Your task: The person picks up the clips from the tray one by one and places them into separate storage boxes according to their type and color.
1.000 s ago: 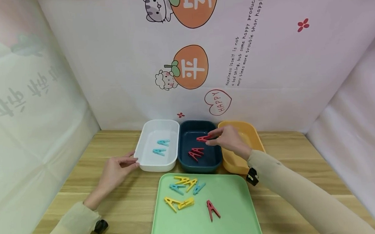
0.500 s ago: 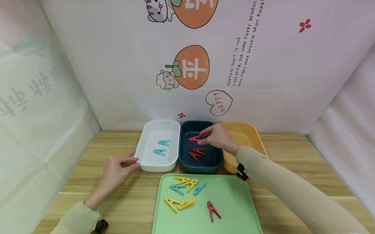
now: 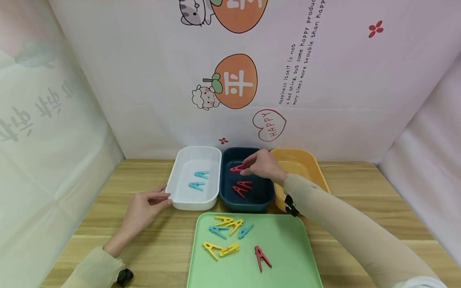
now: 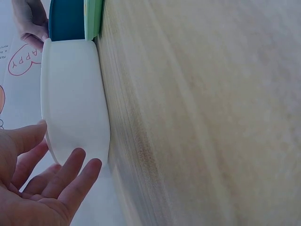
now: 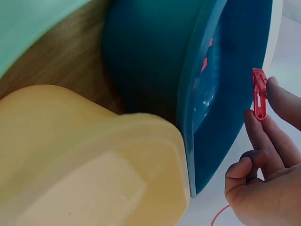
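Observation:
My right hand (image 3: pixel 265 165) pinches a red clothespin (image 3: pixel 236 168) between thumb and fingertips, over the far part of the dark blue bin (image 3: pixel 248 207). The right wrist view shows this clothespin (image 5: pixel 259 94) at the bin's opening. Two more red clothespins (image 3: pixel 242 187) lie together inside that bin. At the left, my left hand (image 3: pixel 141 211) touches the near left side of the white bin (image 3: pixel 194 205), its fingers relaxed and spread in the left wrist view. Two light blue clothespins (image 3: pixel 196 186) lie in the white bin.
A green tray (image 3: pixel 286 262) in front holds several yellow clothespins (image 3: pixel 229 249), two light blue clothespins (image 3: pixel 218 231) and one red clothespin (image 3: pixel 261 258). The yellow-orange bin (image 3: pixel 299 171) stands right of the blue one, partly behind my right forearm. A printed cloth (image 3: pixel 155 100) hangs behind the bins.
My right hand has moved left with the red clothespin, further over the dark blue bin. The left hand stays at the white bin.

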{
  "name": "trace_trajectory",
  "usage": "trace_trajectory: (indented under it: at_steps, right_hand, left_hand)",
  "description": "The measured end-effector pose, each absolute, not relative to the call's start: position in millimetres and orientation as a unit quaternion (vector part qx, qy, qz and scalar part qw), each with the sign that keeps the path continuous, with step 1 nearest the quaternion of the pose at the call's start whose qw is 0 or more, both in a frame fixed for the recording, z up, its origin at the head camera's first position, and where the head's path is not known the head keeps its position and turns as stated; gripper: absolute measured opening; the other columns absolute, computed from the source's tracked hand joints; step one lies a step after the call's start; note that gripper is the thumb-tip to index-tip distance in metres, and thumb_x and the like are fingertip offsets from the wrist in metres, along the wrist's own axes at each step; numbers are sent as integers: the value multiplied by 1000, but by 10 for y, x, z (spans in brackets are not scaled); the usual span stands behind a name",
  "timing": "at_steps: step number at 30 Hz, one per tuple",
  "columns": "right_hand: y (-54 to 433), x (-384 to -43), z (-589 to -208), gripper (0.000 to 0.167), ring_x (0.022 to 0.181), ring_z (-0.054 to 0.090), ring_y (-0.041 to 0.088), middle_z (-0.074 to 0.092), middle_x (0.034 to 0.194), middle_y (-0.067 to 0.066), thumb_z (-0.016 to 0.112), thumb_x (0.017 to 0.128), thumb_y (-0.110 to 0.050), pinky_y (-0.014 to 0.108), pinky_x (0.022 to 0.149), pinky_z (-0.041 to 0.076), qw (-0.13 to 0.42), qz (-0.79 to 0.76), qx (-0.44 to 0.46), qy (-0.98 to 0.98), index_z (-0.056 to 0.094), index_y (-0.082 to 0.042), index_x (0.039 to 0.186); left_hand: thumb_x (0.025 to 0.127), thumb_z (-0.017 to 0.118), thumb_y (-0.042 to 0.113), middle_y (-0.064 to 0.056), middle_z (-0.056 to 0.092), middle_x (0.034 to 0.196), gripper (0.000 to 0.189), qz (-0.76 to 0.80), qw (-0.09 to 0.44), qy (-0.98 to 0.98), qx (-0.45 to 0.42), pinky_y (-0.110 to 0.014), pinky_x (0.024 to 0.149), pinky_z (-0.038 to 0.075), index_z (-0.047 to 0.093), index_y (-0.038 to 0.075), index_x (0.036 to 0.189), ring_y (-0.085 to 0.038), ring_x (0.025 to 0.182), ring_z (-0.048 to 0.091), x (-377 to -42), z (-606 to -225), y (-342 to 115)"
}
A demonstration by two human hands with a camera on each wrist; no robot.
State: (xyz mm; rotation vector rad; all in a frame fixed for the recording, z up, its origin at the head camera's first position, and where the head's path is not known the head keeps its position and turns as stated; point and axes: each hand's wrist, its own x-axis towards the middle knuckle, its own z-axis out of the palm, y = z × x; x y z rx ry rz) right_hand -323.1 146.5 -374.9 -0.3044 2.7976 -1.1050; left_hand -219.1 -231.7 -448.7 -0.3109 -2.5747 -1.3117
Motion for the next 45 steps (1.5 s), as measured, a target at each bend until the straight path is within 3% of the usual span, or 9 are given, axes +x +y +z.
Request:
trace_trajectory:
  at_steps: [25,45]
  right_hand:
    - [1317,-3441,-3858,35,111,62,29,73,124,12,86,91,-15,46,101,53,108,-347,-98,927,78,-6,124]
    - [1269,-3507,-3944,34,114,62,28,73,125,11,88,88,-13,45,100,54,100,-328,-102,934,80,-6,120]
  left_hand:
    - [90,85,6,-18,67,135,18,-455,114,-878,-101,-16,78,55,81,-2,107,-36,112,72,-2188,-4468,-2317]
    - [89,86,6,-18,69,132,20,-458,111,-876,-105,-15,79,54,81,-2,106,-34,113,72,-2236,-4468,-2341]
